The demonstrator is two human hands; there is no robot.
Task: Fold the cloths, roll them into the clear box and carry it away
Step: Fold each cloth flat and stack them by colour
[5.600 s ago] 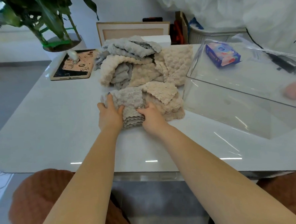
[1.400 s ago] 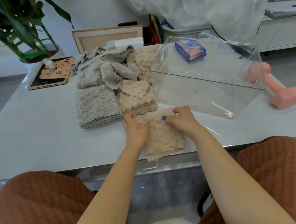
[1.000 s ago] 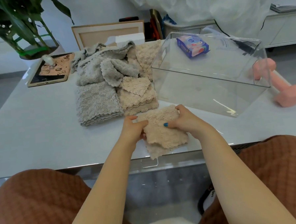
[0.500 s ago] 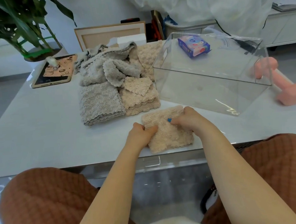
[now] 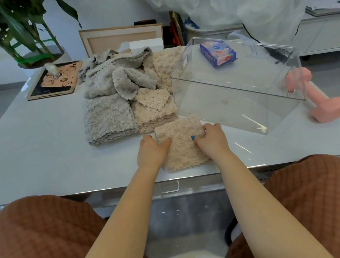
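A folded beige cloth [image 5: 183, 148] lies flat near the table's front edge. My left hand [image 5: 152, 151] grips its left edge, thumb on top. At the far right corner my right hand [image 5: 212, 139] holds it with curled fingers. Just behind it stands a stack of folded beige cloths [image 5: 154, 114], and a stack of folded grey cloths [image 5: 107, 120] sits to the left. A loose heap of grey and beige cloths [image 5: 121, 76] is piled further back. The clear box [image 5: 223, 112] stands open-topped to the right, close to my right hand, with no cloths in it.
A blue tissue pack [image 5: 218, 53] shows through the box's walls. A pink dumbbell [image 5: 325, 108] lies right of the box. At the back left are a tablet [image 5: 54, 79] and a potted plant [image 5: 28, 37], with a picture frame [image 5: 121, 37] behind the heap.
The beige cloth, which hung over the table's edge and was lifted a second ago, now lies folded flat on the table. Both hands shifted slightly forward with it.
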